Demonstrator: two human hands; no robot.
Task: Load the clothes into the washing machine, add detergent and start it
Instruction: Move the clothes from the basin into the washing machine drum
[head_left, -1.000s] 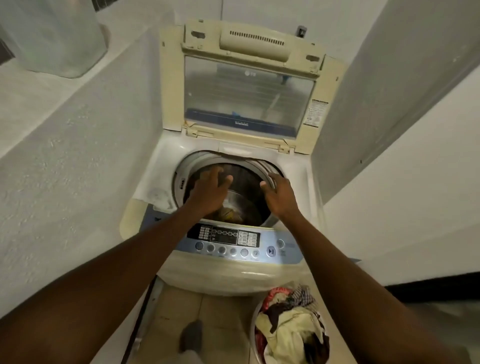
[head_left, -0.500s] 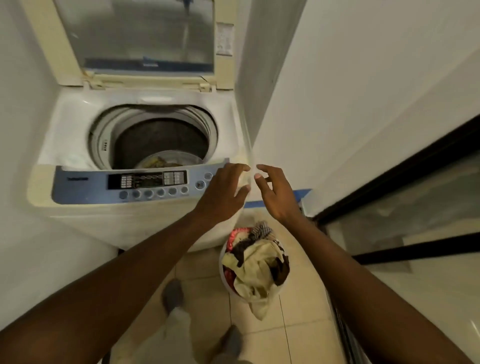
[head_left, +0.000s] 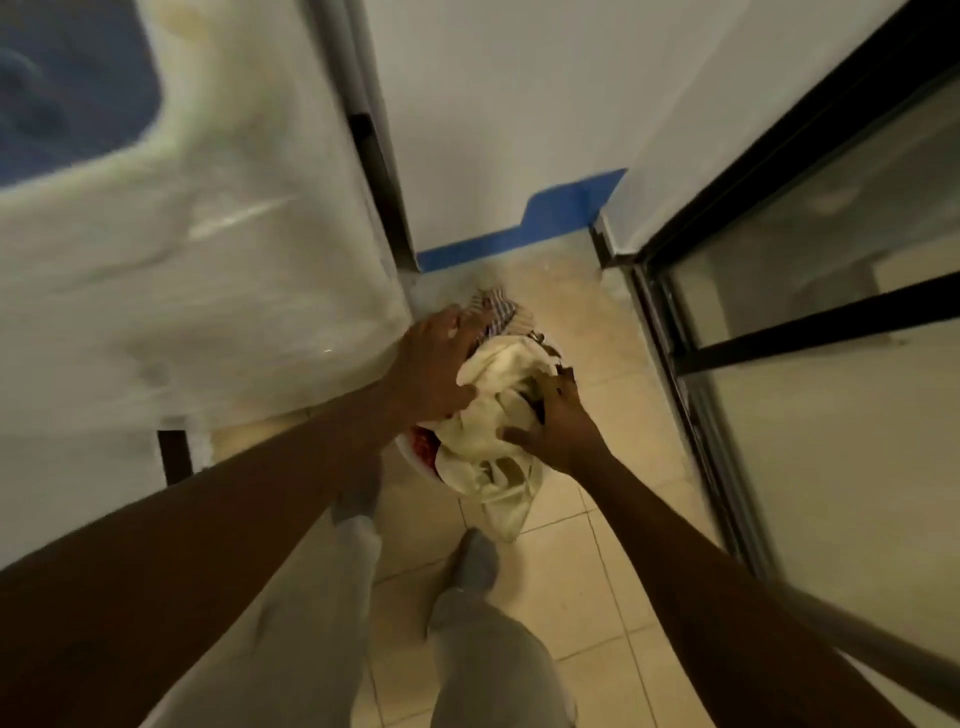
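Glossy beige floor tiles (head_left: 613, 587), blurred white washing machine (head_left: 208, 270) at left with rounded front corner, left hand (head_left: 434, 371) pressed on a crumpled cream cloth (head_left: 493, 415) heaped over a white basket (head_left: 410, 457) beside the machine, right hand (head_left: 558, 434) gripping the soft pile, black-framed glass door (head_left: 810, 291) at right

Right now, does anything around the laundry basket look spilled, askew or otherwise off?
One thing: a cream garment spills over the near rim of the heaped laundry basket and hangs toward the tiled floor. The left hand and right hand press on the pile from both sides. Nothing looks damaged, though the picture is blurred.
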